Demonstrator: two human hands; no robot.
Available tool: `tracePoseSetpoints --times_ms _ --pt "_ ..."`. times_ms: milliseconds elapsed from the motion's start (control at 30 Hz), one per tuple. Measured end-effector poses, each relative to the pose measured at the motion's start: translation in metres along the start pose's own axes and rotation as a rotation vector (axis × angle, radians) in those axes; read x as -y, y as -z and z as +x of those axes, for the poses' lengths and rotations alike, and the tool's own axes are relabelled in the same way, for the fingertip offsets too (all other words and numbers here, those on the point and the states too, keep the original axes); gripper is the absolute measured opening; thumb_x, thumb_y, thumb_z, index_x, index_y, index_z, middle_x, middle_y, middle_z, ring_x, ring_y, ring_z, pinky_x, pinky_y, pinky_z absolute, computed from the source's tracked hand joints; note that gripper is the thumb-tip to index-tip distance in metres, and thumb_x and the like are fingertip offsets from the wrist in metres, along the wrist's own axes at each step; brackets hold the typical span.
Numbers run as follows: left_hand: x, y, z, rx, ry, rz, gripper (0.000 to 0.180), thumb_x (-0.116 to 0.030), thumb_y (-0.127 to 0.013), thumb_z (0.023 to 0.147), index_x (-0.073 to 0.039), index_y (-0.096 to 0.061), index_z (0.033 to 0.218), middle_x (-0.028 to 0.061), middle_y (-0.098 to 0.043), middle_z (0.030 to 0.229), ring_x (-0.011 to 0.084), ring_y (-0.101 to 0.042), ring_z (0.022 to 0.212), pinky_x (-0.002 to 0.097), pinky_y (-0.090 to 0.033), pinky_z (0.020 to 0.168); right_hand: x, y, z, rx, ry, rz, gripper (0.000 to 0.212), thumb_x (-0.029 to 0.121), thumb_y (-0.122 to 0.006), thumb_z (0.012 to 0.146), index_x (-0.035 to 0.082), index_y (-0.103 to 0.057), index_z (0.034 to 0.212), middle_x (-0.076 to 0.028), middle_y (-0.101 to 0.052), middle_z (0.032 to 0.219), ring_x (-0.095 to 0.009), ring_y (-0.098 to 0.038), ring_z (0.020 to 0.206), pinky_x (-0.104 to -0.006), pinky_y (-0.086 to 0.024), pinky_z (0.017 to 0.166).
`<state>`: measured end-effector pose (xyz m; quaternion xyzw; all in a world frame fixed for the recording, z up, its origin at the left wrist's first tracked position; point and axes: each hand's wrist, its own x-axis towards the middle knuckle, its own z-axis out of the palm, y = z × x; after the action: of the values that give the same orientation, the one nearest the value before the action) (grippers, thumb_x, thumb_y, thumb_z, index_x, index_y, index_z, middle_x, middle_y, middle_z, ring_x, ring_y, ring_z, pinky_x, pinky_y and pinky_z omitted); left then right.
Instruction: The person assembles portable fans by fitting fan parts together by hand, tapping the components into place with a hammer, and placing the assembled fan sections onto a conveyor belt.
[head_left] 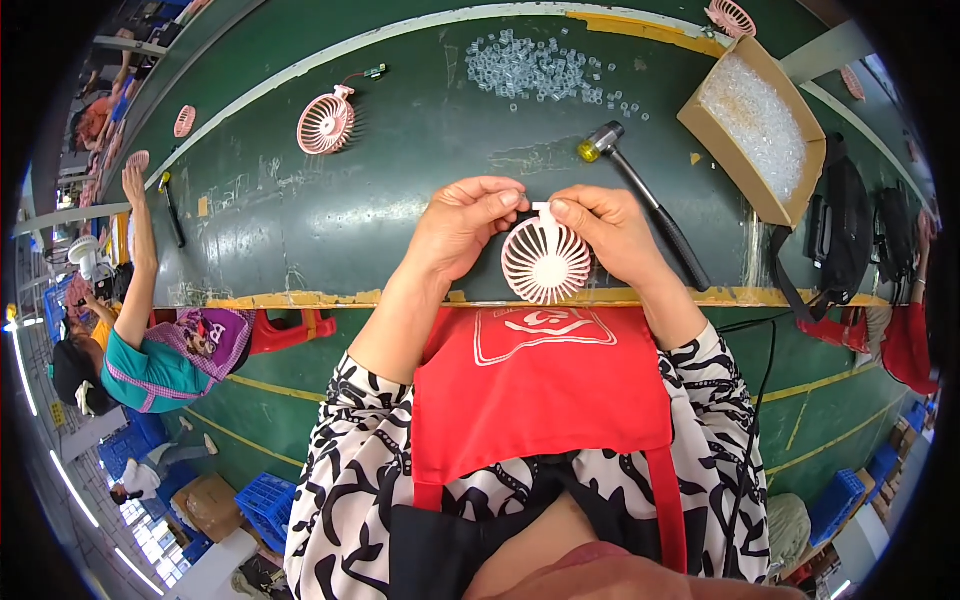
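Note:
A pale pink round fan cage [546, 264] with radiating ribs is held upright near the table's front edge. My right hand [612, 232] pinches the short neck at the top of the cage between thumb and fingers. Beside that neck, my left hand [468, 222] is closed in a pinch; a small dark bit shows at its fingertips, too small to name. Another pink fan cage [326, 122] lies farther left on the table, with a thin wire running to a small green board [375, 71].
A hammer [652, 205] with a black handle lies right of my hands. Small clear plastic pieces [530, 68] are heaped at the back, and a cardboard box [792, 208] holds more. A black bag [848, 215] sits far right. A co-worker [165, 355] reaches over the table at left.

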<state>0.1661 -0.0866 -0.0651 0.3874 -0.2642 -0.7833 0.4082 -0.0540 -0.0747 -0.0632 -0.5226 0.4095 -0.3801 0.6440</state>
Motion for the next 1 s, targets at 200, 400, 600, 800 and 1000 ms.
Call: tracePoseSetpoints --times_ms 200,400,600,800,1000 --pt "0.003 -0.003 -0.011 -0.038 -0.006 0.024 0.016 -0.005 -0.07 0.088 0.001 -0.07 0.103 0.0102 -0.072 0.093 0.0164 -0.067 0.084 0.0282 -0.055 0.08 0.003 -0.01 0.001 0.012 -0.051 0.021 0.024 0.02 -0.062 0.098 -0.002 -0.071 0.098 0.003 -0.065 0.08 -0.003 -0.056 0.073 -0.0202 -0.046 0.064" --pt "0.005 -0.002 -0.014 -0.019 -0.097 0.131 0.015 -0.002 -0.069 0.089 0.003 -0.07 0.103 0.0111 -0.072 0.092 0.0164 -0.068 0.086 0.0285 -0.055 0.08 0.002 -0.013 0.004 -0.004 -0.025 -0.059 0.024 0.02 -0.062 0.098 -0.003 -0.071 0.097 0.002 -0.066 0.08 -0.004 -0.058 0.073 -0.0208 -0.047 0.063" --pt "0.017 -0.012 -0.018 -0.162 -0.336 0.506 0.012 -0.001 -0.068 0.089 0.001 -0.074 0.1 0.0053 -0.073 0.091 0.0096 -0.066 0.081 0.0223 -0.053 0.072 0.002 -0.014 0.004 -0.022 0.0 -0.23 0.023 0.017 -0.062 0.097 -0.004 -0.069 0.095 -0.001 -0.067 0.078 -0.004 -0.058 0.071 -0.022 -0.047 0.061" --pt "0.025 -0.018 -0.012 -0.163 -0.174 0.339 0.018 -0.005 -0.069 0.09 0.004 -0.072 0.105 0.0095 -0.072 0.105 0.0111 -0.065 0.091 0.0251 -0.054 0.08 -0.005 -0.01 0.004 -0.029 -0.021 -0.293 0.023 0.018 -0.063 0.095 -0.005 -0.069 0.094 -0.003 -0.066 0.076 -0.006 -0.057 0.071 -0.0231 -0.046 0.062" --pt "-0.003 -0.008 -0.003 -0.171 -0.058 0.414 0.019 -0.015 -0.067 0.093 0.002 -0.071 0.1 0.0039 -0.072 0.086 0.0076 -0.063 0.076 0.0245 -0.053 0.068 -0.019 -0.008 0.021 -0.209 0.282 -0.4 0.021 0.017 -0.064 0.094 -0.003 -0.068 0.098 -0.014 -0.068 0.079 -0.019 -0.064 0.067 -0.0311 -0.049 0.061"
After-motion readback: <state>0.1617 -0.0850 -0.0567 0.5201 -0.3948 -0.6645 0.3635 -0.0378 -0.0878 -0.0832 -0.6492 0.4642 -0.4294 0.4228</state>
